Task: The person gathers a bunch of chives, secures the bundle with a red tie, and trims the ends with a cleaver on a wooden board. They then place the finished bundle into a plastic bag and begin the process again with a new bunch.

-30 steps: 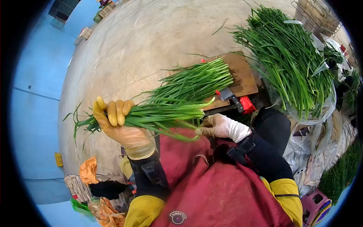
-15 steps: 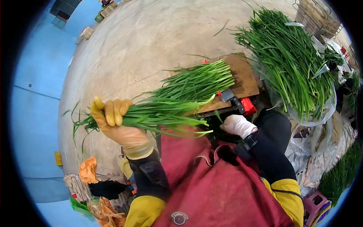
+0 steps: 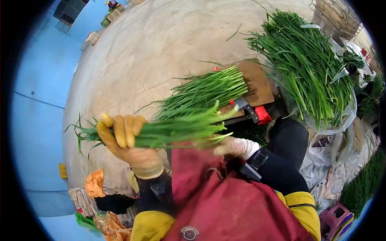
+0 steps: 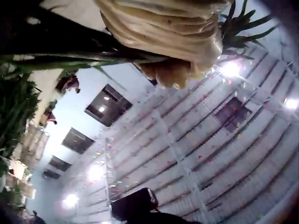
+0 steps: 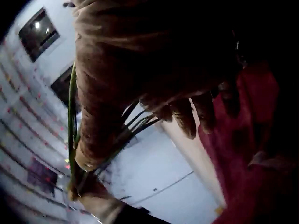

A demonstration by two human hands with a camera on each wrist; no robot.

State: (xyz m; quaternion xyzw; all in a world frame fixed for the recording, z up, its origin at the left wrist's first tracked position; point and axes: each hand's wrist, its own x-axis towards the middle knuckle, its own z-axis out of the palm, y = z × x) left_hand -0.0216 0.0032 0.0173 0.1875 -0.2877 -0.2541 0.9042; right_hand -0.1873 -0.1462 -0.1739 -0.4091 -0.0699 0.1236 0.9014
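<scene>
My gloved left hand (image 3: pixel 134 146) grips a bunch of long green stalks (image 3: pixel 173 131), their pale ends towards the right. The left wrist view has the same glove (image 4: pixel 168 35) wrapped round them. Blurred in the head view, my right hand (image 3: pixel 237 148) is at the pale ends, low on their right. In the right wrist view its fingers are extended and spread, and the thumb of that hand (image 5: pixel 112 88) lies against thin stalks. Beyond the bunch, more stalks (image 3: pixel 209 86) lie on a brown board (image 3: pixel 261 82), with a cleaver (image 3: pixel 250 112) at the near edge.
A large heap of green stalks (image 3: pixel 301 64) fills a clear plastic bag at the right. Red plastic (image 3: pixel 263 115) is beside the cleaver. Orange bags (image 3: pixel 95 183) and a pink stool (image 3: pixel 334 219) stand low at either side. A red apron (image 3: pixel 237 201) covers the lap.
My right hand moved away from the stalk ends, a loose stalk beside it, then came back left to them. The left hand keeps its grip, and the bunch has shifted slightly.
</scene>
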